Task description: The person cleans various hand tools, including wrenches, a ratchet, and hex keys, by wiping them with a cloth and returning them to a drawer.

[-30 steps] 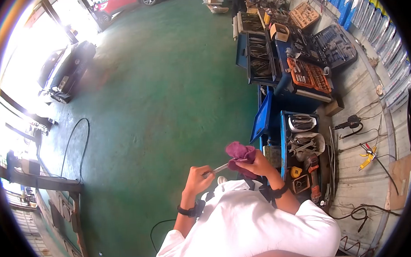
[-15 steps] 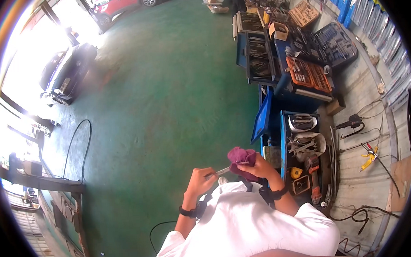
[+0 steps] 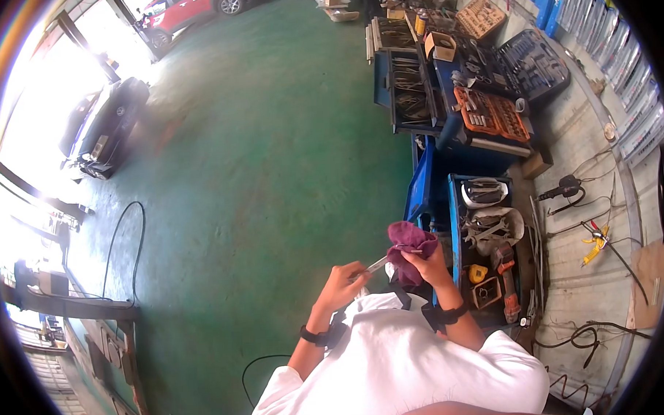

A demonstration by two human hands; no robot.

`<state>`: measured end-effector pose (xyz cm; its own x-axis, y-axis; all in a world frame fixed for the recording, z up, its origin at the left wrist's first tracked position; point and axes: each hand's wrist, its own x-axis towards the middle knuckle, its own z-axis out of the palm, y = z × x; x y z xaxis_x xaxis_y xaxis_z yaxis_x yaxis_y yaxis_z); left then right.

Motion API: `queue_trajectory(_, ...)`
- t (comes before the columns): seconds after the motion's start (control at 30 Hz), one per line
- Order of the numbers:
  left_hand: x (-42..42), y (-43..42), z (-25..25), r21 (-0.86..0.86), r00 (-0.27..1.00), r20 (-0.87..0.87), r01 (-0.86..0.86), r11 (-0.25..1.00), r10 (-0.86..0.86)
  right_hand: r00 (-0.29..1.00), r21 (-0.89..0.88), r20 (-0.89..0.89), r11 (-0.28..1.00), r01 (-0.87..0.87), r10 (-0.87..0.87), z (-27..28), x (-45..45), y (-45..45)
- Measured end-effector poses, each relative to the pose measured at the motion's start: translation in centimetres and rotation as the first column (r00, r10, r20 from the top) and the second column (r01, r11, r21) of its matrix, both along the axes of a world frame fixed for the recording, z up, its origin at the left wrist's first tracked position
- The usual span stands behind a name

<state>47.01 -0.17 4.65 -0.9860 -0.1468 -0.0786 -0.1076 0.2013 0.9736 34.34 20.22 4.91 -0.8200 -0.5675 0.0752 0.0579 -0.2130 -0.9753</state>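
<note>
My left hand [image 3: 342, 285] is closed around one end of a slim silver metal tool [image 3: 378, 264]; its exact kind is too small to tell. A crumpled purple cloth [image 3: 409, 241] is gripped in my right hand [image 3: 429, 267], thumb pressed on top. The tool's far end goes into the cloth and is hidden there. Both hands are in front of my white shirt, the right one beside the blue tool cart [image 3: 456, 232].
Inside the cart lie a yellow tape measure [image 3: 478, 273], an orange angle grinder [image 3: 507, 282] and a bin of wrenches [image 3: 493, 227]. Further on, an orange socket set [image 3: 491, 114] tops a blue cabinet with open drawers. Cables hang along the right wall. A hose [image 3: 144, 243] loops over the green floor.
Both hands have moved slightly right with the tool and cloth, the right hand also a little up. The cloth has changed shape in the right hand. The whole view has shifted slightly.
</note>
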Motion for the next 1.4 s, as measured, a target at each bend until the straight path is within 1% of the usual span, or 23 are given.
queue_trajectory(0.07, 0.0, 0.0, -0.6, -0.019, 1.0, -0.008, -0.001, 1.0, 0.0, 1.0, 0.006, 0.019, 1.0, 0.003, -0.003, -0.1, 0.1, 0.2)
queue_trajectory(0.13, 0.0, 0.2, -0.4, -0.039, 1.0, -0.014, 0.001, 0.999, -0.002, 0.994, 0.153, -0.002, 0.982, -0.112, 0.113, -0.2, 0.0, 0.4)
queue_trajectory(0.23, -0.6, 0.8, 1.1, 0.002, 0.998, 0.064, 0.006, 1.0, -0.006, 0.99, 0.221, -0.004, 0.965, -0.138, 0.142, -0.5, -1.0, 0.0)
queue_trajectory(0.3, -1.1, 1.2, 1.7, 0.037, 0.99, 0.139, 0.021, 0.999, -0.026, 0.993, 0.175, 0.034, 0.977, -0.118, 0.114, 0.1, -1.5, -0.2)
queue_trajectory(0.43, -1.3, 0.7, 2.1, 0.084, 0.978, 0.173, 0.105, 0.991, -0.118, 0.999, 0.086, 0.021, 0.995, -0.049, 0.047, 2.8, -2.3, 0.6)
queue_trajectory(0.5, -1.0, 0.4, 2.6, 0.064, 0.994, -0.001, 0.107, 0.992, -0.107, 0.998, -0.016, 0.025, 0.998, 0.053, -0.052, 3.6, -2.7, 1.2)
queue_trajectory(0.63, -0.9, -0.7, 2.9, 0.019, 0.982, 0.06, 0.177, 0.984, -0.178, 0.992, 0.013, -0.035, 0.992, 0.124, -0.124, 3.2, -2.0, 1.5)
queue_trajectory(0.7, -0.7, -1.1, 1.6, 0.146, 0.99, 0.041, 0.124, 0.982, -0.131, 0.988, 0.022, -0.087, 0.991, 0.132, -0.13, 1.7, -2.1, 1.9)
queue_trajectory(0.77, -0.4, -1.2, 1.9, 0.199, 0.988, 0.037, 0.139, 0.97, -0.149, 0.983, 0.029, -0.131, 0.991, 0.134, -0.129, 1.3, -1.3, 1.7)
queue_trajectory(0.8, -0.1, -1.3, 2.2, 0.25, 0.986, 0.032, 0.15, 0.957, -0.163, 0.975, -0.231, 0.141, 0.952, 0.203, -0.173, 1.0, -0.3, 1.0)
queue_trajectory(0.83, 0.0, -1.3, 2.6, 0.249, 0.987, 0.036, 0.146, 0.957, -0.159, 0.904, -0.444, 0.405, 0.835, 0.324, -0.135, 1.0, 0.3, 0.2)
queue_trajectory(0.87, 0.0, -1.0, 3.1, 0.287, 0.984, 0.049, 0.151, 0.946, -0.172, 0.903, -0.443, 0.409, 0.836, 0.325, -0.134, 1.0, 0.7, -0.4)
queue_trajectory(0.93, -0.3, -0.3, 2.9, 0.327, 0.98, 0.059, 0.159, 0.932, -0.188, 0.906, -0.411, 0.392, 0.851, 0.328, -0.16, 1.5, 0.9, -1.3)
queue_trajectory(0.97, -0.5, 0.0, 2.1, 0.324, 0.989, 0.004, 0.142, 0.935, -0.151, 0.907, -0.395, 0.383, 0.857, 0.331, -0.174, 2.0, 0.9, -1.7)
queue_trajectory(1.0, -0.6, 0.2, 1.7, 0.321, 0.992, -0.05, 0.124, 0.939, -0.114, 0.921, -0.371, 0.316, 0.864, 0.339, -0.225, 2.8, 0.6, -2.3)
queue_trajectory(1.03, -0.7, 0.6, 1.9, 0.318, 0.992, -0.048, 0.129, 0.939, -0.119, 0.92, -0.374, 0.318, 0.862, 0.344, -0.229, 3.1, 0.2, -2.9)
queue_trajectory(1.1, -0.8, 1.3, 2.4, 0.421, 0.992, 0.021, 0.106, 0.901, -0.127, 0.954, -0.232, 0.087, 0.926, 0.298, -0.286, 3.3, -0.2, -3.6)
queue_trajectory(1.17, -0.6, 1.4, 2.3, 0.41, 0.99, -0.011, 0.131, 0.903, -0.138, 0.956, -0.271, 0.128, 0.918, 0.289, -0.263, 3.3, 0.9, -4.4)
queue_trajectory(1.23, -0.2, 1.3, 2.1, 0.397, 0.989, -0.05, 0.15, 0.906, -0.142, 0.985, -0.189, 0.065, 0.968, 0.167, -0.157, 3.5, 2.0, -4.7)
queue_trajectory(1.3, 0.7, 0.3, 2.0, 0.346, 0.992, 0.019, 0.114, 0.931, -0.129, 0.993, -0.173, 0.054, 0.978, 0.114, -0.106, 3.2, 2.0, -4.5)
queue_trajectory(1.33, 1.0, -0.1, 2.5, 0.291, 0.99, 0.051, 0.109, 0.95, -0.129, 0.999, -0.093, -0.026, 0.995, 0.032, -0.034, 3.6, 1.9, -4.3)
queue_trajectory(1.37, 1.4, -0.4, 2.7, 0.289, 0.99, 0.054, 0.11, 0.951, -0.131, 0.995, -0.007, -0.096, 0.999, -0.043, 0.042, 4.1, 2.0, -4.2)
queue_trajectory(1.4, 1.7, -0.5, 2.8, 0.313, 0.99, 0.047, 0.109, 0.944, -0.13, 0.986, -0.005, -0.163, 0.999, -0.045, 0.043, 4.7, 1.6, -4.2)
